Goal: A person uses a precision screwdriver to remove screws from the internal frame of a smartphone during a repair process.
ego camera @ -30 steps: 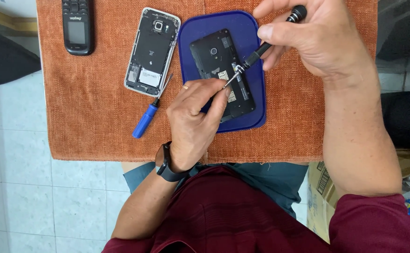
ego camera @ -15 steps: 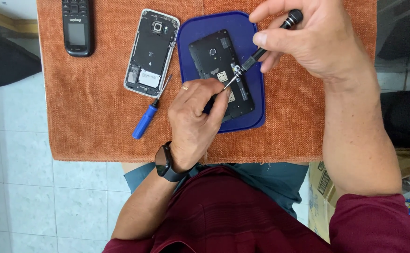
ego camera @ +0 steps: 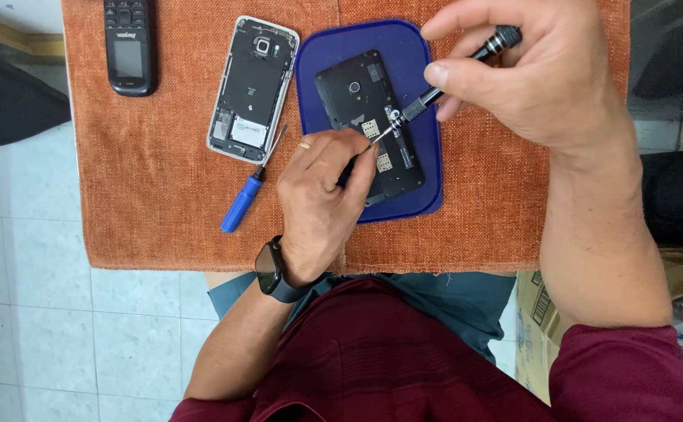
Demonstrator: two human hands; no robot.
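At lower centre of the frame, the left hand (ego camera: 322,199), a smartwatch (ego camera: 272,270) on its wrist, presses fingers onto an opened black phone (ego camera: 369,125) lying on a blue tray (ego camera: 419,176) at upper centre. The right hand (ego camera: 529,74), upper right, pinches a precision screwdriver (ego camera: 443,86) whose tip meets the phone. Farther left on the orange cloth (ego camera: 146,187) lie a blue-handled screwdriver (ego camera: 244,202), a backless smartphone (ego camera: 253,87) and a keypad phone (ego camera: 129,45).

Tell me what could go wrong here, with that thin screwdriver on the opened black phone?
The black precision screwdriver in the right hand could slip and scratch the opened black phone. A loosened screw might roll off the blue plastic tray into the orange woven cloth. The left hand fingertips sit near the tip.
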